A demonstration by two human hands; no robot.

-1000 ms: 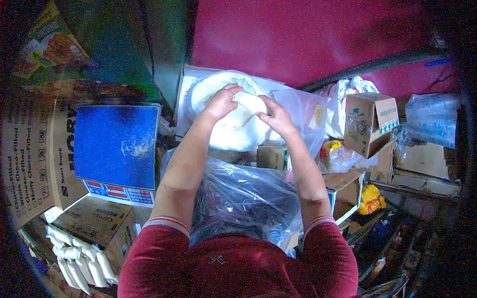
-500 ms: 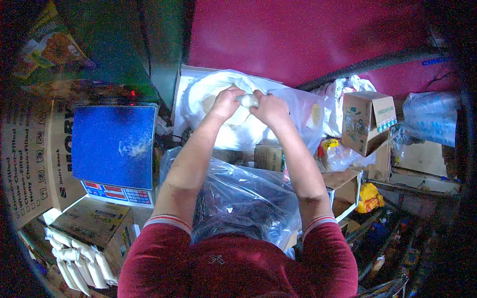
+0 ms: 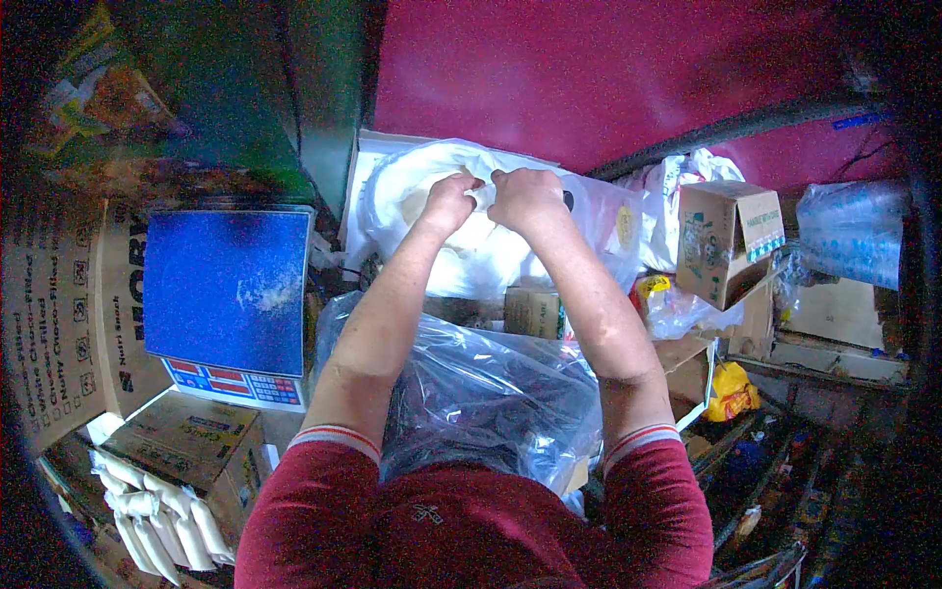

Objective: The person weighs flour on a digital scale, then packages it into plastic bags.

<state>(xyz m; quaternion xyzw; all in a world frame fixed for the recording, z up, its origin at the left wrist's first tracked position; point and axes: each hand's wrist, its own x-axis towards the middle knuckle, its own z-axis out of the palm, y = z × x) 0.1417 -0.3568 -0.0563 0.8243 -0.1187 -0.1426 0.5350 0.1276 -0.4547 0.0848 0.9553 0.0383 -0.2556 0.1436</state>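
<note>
Both of my hands are over a large open sack of white powder (image 3: 471,267) lined with clear plastic. My left hand (image 3: 449,204) has its fingers closed in a pinch on a small clear plastic bag (image 3: 483,199), of which only a sliver shows. Close beside it, my right hand (image 3: 526,200) is curled with its back turned to me, its fingertips at the bag's other side. How much powder the bag holds is hidden by the fingers. Nearer my body, a big clear plastic sheet (image 3: 471,383) lies below my forearms.
On the left is a digital scale (image 3: 226,294) with a blue, powder-dusted top. Several filled white packets (image 3: 162,525) lie below it beside a cardboard box (image 3: 186,437). To the right are an open carton (image 3: 726,240), clear plastic bags (image 3: 852,231) and a yellow packet (image 3: 731,391).
My right hand has rolled over and risen slightly, its knuckles now uppermost. It covers most of the small bag that showed between my hands. My left hand has barely moved.
</note>
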